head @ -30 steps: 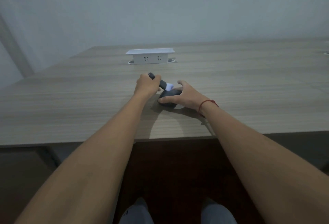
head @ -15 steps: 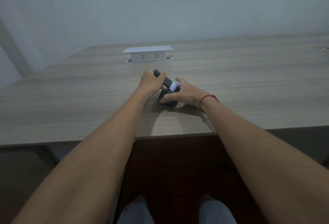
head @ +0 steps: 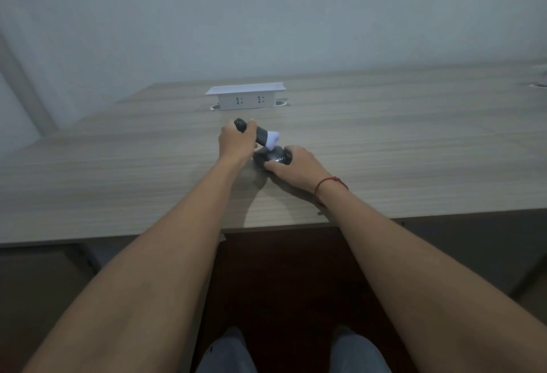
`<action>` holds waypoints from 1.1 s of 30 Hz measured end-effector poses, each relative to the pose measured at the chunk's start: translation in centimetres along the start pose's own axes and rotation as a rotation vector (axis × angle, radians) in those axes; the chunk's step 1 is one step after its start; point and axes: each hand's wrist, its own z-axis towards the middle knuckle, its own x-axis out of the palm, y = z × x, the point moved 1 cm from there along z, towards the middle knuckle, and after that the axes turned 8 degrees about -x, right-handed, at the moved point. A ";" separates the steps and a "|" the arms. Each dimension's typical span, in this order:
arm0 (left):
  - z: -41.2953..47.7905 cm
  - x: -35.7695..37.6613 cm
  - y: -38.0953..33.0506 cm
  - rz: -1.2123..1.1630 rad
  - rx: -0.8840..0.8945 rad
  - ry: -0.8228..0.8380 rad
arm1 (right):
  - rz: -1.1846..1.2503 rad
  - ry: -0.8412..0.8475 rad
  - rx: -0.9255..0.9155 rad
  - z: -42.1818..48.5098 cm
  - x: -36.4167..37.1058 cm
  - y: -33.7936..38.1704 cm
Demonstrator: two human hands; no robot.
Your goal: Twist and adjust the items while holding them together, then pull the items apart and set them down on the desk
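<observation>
The left hand (head: 236, 143) has its grip curled tight round the dark handle of a brush (head: 260, 135), whose white bristle end points down and to the right, touching the top of a small dark object (head: 273, 159) just right of that grip. The right hand (head: 299, 167) holds this dark object down on the counter (head: 118, 171), thumb on its near side and fingers wrapped over its far side, so that grip is closed on it too. The object carries pale lettering, too small and partly covered to read; what it is cannot be told. Most of its body is hidden under the right fingers, and the middle of the brush handle is hidden inside the left fist. A red string bracelet (head: 328, 184) sits on the right wrist. Well beyond both grips a white socket box (head: 245, 97) stands on the counter.

Compared with half a second ago, the brush head has been raised and tilted more steeply above the object, and the right hand has turned the object so that its lettering shows.
</observation>
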 end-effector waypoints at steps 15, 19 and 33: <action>-1.8 -2.5 1.2 0.228 -0.086 0.220 | -0.054 -0.294 0.054 -1.4 0.2 0.6; -1.8 -2.4 1.0 0.247 -0.104 0.278 | 0.059 -0.395 0.132 -0.7 -0.4 0.3; -0.7 -3.5 0.7 0.328 -0.151 0.457 | -0.088 -0.468 0.160 -0.6 -0.1 0.2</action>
